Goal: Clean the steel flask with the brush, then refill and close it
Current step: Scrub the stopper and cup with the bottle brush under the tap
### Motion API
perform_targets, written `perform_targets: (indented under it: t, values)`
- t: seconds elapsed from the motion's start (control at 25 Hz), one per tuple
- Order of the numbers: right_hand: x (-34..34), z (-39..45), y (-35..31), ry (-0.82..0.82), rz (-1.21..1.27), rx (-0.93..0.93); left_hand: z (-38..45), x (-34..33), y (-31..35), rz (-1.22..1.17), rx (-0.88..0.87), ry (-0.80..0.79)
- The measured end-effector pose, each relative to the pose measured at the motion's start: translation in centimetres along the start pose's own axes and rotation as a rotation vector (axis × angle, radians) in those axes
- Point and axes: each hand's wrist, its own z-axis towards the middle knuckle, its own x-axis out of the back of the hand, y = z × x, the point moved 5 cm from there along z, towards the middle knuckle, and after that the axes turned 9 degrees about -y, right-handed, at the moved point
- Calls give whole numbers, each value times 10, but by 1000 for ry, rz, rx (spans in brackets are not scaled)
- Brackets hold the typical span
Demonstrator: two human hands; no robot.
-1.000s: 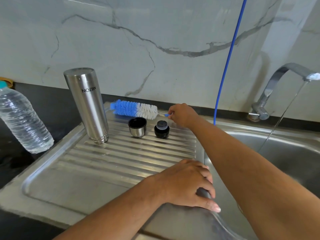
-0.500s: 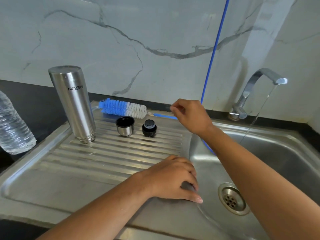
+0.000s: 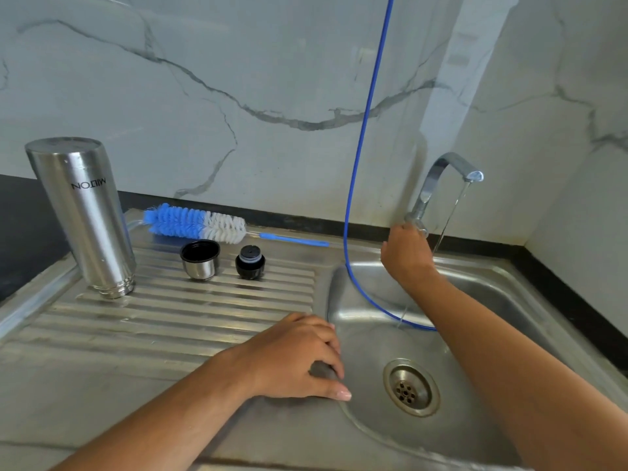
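Tap running, flask draining

Right hand (image 3: 406, 253) grasps the tap (image 3: 438, 185) base; left hand (image 3: 295, 358), relaxed, braces on the sink (image 3: 509, 300) rim; flask (image 3: 81, 212) stands inverted, likely draining.

Head view, seemingly close, downward

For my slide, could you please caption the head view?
Right hand at the running tap; flask inverted on the drainboard, brush behind.

Soft even daylight, edges bowed, perhaps slightly blurred
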Motion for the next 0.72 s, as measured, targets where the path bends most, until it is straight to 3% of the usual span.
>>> perform_targets:
  t: [0.2, 0.52, 0.72]
  values:
    - [-21, 48, 10, -77, -363, -206, 0, -2, -2, -21, -13, 20]
    - [-25, 69, 10, -108, -385, -232, -1, -2, -2, -30, -24, 29]
    - [-9, 64, 19, -39, -254, -200, 0, -3, -3, -19, -18, 20]
